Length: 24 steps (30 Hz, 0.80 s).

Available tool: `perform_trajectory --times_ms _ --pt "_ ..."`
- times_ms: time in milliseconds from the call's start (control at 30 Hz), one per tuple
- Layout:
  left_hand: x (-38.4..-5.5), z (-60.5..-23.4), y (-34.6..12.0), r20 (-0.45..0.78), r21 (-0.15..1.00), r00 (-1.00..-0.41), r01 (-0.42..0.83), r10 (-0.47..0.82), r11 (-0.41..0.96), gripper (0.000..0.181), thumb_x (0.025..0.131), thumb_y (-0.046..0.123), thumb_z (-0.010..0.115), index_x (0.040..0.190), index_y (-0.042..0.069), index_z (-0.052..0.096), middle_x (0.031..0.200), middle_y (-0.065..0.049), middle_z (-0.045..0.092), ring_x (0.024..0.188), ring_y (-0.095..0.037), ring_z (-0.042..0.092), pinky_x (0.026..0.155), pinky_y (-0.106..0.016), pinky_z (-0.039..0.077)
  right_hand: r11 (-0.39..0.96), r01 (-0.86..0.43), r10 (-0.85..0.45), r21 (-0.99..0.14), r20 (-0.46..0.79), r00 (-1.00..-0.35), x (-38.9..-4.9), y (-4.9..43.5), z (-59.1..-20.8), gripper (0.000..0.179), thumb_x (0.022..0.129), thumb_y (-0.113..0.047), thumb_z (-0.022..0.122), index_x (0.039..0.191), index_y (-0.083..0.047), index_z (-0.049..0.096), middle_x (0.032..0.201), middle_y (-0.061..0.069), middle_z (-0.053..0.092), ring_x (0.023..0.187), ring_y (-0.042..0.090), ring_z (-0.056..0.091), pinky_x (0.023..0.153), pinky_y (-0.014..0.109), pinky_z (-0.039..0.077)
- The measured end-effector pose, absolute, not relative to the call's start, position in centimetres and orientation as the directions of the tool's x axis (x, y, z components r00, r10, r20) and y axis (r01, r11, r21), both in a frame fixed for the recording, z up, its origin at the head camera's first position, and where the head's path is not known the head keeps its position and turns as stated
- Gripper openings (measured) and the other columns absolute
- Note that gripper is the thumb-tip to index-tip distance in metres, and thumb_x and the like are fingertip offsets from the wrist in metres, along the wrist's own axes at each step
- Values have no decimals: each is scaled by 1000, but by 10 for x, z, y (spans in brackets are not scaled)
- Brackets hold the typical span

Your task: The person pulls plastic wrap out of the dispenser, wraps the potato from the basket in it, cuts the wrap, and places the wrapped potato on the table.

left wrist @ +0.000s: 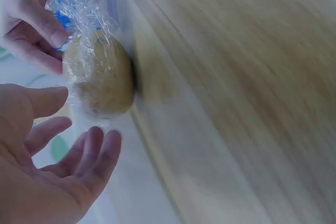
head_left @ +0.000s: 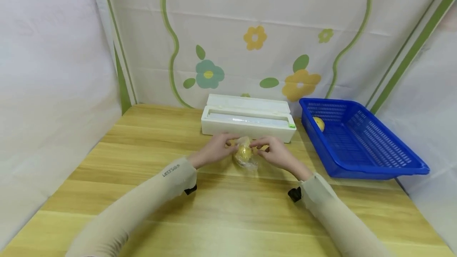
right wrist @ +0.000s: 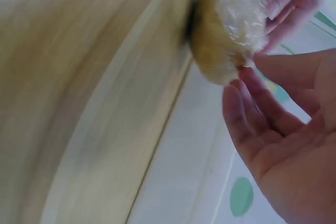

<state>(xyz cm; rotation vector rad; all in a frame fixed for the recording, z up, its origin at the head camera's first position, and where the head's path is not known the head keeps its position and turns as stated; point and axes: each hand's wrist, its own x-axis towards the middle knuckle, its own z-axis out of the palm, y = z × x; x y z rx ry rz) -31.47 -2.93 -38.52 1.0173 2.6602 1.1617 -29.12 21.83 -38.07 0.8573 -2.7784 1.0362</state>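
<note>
A round yellow fruit [head_left: 244,152] lies on the table in clear, crinkled plastic film [head_left: 251,165], between the two hands. The left hand [head_left: 216,148] is at its left side. In the left wrist view the left hand [left wrist: 52,156] has relaxed, spread fingers close beside the wrapped fruit [left wrist: 100,74], gripping nothing. From the other side comes the right hand [head_left: 276,154]. In the right wrist view the right hand [right wrist: 294,124] brings its thumb and forefinger close together at the film on the fruit [right wrist: 215,35] and appears to pinch it.
Behind the hands stands a long white cling film box [head_left: 246,130], lid up, with a roll inside. A blue plastic basket [head_left: 332,152] at the right holds another yellow fruit [head_left: 319,123]. A flower-printed curtain [head_left: 228,23] borders the wooden table [head_left: 228,225].
</note>
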Motion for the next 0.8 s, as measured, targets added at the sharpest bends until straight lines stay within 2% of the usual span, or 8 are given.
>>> perform_trajectory --times_ms 100,167,367,567,700,800 --pt "-306 -383 -29 272 667 -767 586 581 461 34 96 16 67 127 3 65 123 -14 61 104 -30 59 79 -37 53 608 -503 -474 -614 226 -851 -283 226 -379 35 86 13 61 118 -1 70 116 15 66 97 30 61 74 39 55" --pt "-300 -381 -30 299 665 -757 602 581 442 28 93 15 70 119 4 69 118 -10 62 105 -29 58 80 -39 53 607 -516 -483 -604 235 -843 -278 228 -377 36 85 13 64 117 -1 69 114 16 66 97 33 61 74 40 55" --pt "-289 -380 -35 318 627 -718 649 619 431 22 85 15 79 105 6 75 114 -3 64 108 -22 57 84 -41 53 638 -600 -560 -482 244 -791 -270 223 -372 33 80 -7 82 111 -7 73 111 4 66 99 31 61 75 43 53" --pt "-293 -382 -36 315 587 -675 691 667 422 21 85 15 80 105 8 76 112 -1 66 102 -20 60 75 -30 52 670 -670 -618 -320 260 -742 -265 213 -374 31 71 -21 91 97 -12 76 102 -5 60 95 21 58 79 40 50" --pt "-295 -386 -34 286 581 -664 694 691 426 25 84 17 81 108 11 75 114 1 64 102 -20 60 77 -29 51 658 -705 -635 -264 308 -708 -266 212 -380 16 74 -19 89 85 -18 77 96 -6 58 89 15 53 76 35 48" --pt "-295 -390 -35 261 593 -669 680 696 431 32 82 15 83 112 11 74 115 1 62 102 -21 60 81 -31 50 634 -716 -624 -292 354 -697 -270 212 -382 12 79 -14 85 79 -21 75 101 0 60 96 19 54 80 39 48"
